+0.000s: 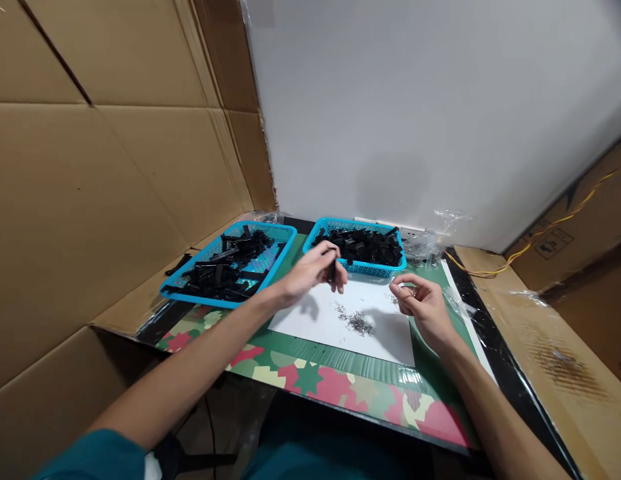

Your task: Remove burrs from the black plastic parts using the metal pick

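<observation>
My left hand (310, 272) is raised over the back of a white sheet (300, 323), just in front of a blue basket of black plastic parts. Its fingers are closed on a small black plastic part (331, 272), mostly hidden by the hand. Right of it, my right hand (423, 305) hovers above the sheet's right side, thumb and index finger pinched together. Whatever they may hold is too small to make out. Between and below the hands, a loose pile of tiny metal pieces (359, 324) lies on the sheet, with some scattered around it.
Two blue baskets, one at the left (285, 250) and one at the back (360, 267), hold many black plastic parts. Clear plastic wrap (425, 247) lies at the back right. Cardboard (140, 167) walls in the left side; a yellow cable (520, 253) runs along the right.
</observation>
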A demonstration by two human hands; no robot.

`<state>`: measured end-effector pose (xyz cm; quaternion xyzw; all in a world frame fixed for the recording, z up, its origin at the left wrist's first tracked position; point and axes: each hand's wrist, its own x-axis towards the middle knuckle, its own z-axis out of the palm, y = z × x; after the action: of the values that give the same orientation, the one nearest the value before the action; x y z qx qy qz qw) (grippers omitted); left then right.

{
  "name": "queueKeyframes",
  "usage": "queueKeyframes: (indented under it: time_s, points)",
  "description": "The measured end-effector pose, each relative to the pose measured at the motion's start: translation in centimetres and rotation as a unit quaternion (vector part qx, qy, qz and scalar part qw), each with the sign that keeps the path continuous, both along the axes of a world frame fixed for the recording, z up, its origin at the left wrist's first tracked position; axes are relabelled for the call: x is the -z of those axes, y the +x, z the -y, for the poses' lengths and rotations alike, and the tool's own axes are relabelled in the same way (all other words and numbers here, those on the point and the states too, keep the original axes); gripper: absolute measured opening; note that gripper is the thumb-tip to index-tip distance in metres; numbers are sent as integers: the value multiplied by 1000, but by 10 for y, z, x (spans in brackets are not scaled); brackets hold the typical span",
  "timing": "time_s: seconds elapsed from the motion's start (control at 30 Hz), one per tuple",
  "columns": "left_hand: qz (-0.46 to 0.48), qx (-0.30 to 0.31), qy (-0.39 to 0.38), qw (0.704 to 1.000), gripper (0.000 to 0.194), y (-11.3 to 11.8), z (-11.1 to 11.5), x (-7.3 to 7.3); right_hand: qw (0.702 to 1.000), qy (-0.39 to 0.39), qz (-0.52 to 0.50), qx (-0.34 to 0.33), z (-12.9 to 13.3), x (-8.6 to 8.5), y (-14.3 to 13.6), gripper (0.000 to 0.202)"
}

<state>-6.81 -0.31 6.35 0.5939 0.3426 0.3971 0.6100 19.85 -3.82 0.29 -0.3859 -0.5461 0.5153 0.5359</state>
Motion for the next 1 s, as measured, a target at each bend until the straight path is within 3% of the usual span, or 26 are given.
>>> queueKeyframes:
  time_s: [0.13,0.23,0.5,0.7,1.0]
  points:
    - [74,56,-93,991,49,53,-3,25,999,16,5,33,-3,3,3,33]
    - [70,93,-96,989,47,70,1,33,998,20,20,49,-4,5,5,32]
    - [97,124,-150,976,42,66,16,45,998,17,57,30,1,1,-5,30]
    - [112,97,-162,975,38,63,15,48,995,14,97,25,5,-3,-6,36]
    - [122,107,-184,969,34,63,15,48,974,96,177,103,6,-7,-4,30]
